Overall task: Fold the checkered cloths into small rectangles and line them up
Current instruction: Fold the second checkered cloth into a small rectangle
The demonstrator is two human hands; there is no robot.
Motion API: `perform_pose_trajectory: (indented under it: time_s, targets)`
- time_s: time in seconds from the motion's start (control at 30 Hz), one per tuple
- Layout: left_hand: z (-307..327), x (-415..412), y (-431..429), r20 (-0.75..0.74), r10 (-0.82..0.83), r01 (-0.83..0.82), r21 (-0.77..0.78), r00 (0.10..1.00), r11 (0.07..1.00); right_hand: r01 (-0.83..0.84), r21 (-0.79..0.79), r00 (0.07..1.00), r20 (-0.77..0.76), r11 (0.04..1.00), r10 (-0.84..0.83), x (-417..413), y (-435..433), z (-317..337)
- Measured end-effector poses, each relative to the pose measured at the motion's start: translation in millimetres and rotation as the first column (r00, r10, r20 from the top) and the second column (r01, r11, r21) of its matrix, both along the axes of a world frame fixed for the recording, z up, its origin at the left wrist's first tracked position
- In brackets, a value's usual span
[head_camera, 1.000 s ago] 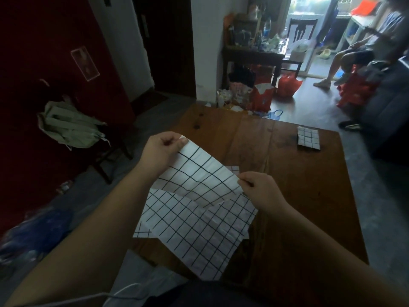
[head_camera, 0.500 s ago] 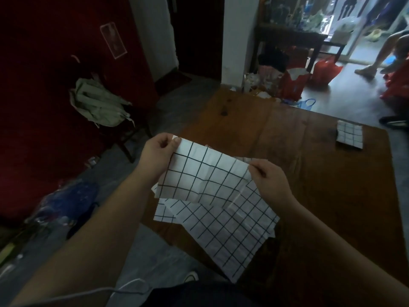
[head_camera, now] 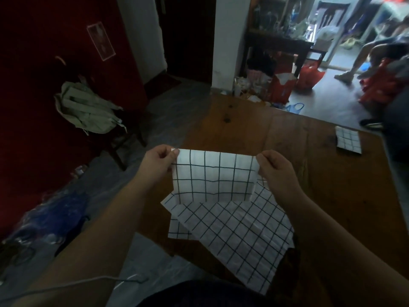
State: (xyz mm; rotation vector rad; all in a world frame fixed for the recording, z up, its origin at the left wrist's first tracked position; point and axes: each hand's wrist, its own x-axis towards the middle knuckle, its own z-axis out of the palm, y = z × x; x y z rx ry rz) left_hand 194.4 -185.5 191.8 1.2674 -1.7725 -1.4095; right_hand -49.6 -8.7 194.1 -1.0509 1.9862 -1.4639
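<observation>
I hold a white checkered cloth (head_camera: 213,177) up above the wooden table (head_camera: 287,151), stretched flat into a wide rectangle. My left hand (head_camera: 158,161) pinches its upper left corner and my right hand (head_camera: 275,170) pinches its upper right corner. Under it, unfolded checkered cloths (head_camera: 239,235) lie spread on the near part of the table, one overhanging the near edge. A small folded checkered cloth (head_camera: 348,140) rests near the table's far right corner.
A chair with a pale green backpack (head_camera: 86,109) stands left of the table by a red wall. Red bags (head_camera: 285,85) and clutter sit on the floor beyond the far edge. A seated person's legs (head_camera: 363,58) are at the far right.
My hands have levelled the held cloth, which was tilted before and now hangs straight and taut between them. The camera view has shifted so the far folded cloth sits further right.
</observation>
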Motion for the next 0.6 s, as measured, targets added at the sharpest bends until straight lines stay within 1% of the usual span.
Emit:
perform_pose_trajectory:
  time_s: [0.13,0.23,0.3,0.37,0.47,0.53,0.6]
  targets:
    - [-7.6,16.7,-24.4,-0.036,-0.211,0.212,0.034,0.977,0.977,0.071,-0.059,0.997,0.019,0.996,-0.070,18.7,-17.9,4.9]
    - [-1.6,17.5,-38.5,0.066,-0.397,0.397,0.016,0.915,0.918,0.132,-0.087,0.991,0.007,0.987,-0.131,29.4,-27.8,5.1]
    - [6.9,13.4,-46.8,0.196,-0.506,0.515,0.005,0.840,0.857,0.138,-0.072,0.990,0.006,0.988,-0.138,33.8,-31.2,5.9]
    - [16.4,7.5,-52.0,0.318,-0.598,0.621,0.032,0.736,0.783,0.119,-0.052,0.993,0.014,0.992,-0.118,37.1,-31.8,8.7]
    - [25.1,-9.7,-53.4,0.434,-0.659,0.727,0.015,0.614,0.687,0.082,-0.029,0.997,0.014,0.996,-0.082,42.2,-32.5,16.9]
    - [28.0,-24.1,-49.7,0.425,-0.701,0.778,-0.012,0.573,0.628,0.103,-0.018,0.995,-0.004,0.995,-0.103,42.7,-32.9,20.6]
    - [26.9,-36.3,-45.1,0.376,-0.729,0.795,-0.038,0.572,0.605,0.142,-0.013,0.990,-0.009,0.990,-0.142,41.9,-32.5,22.7]
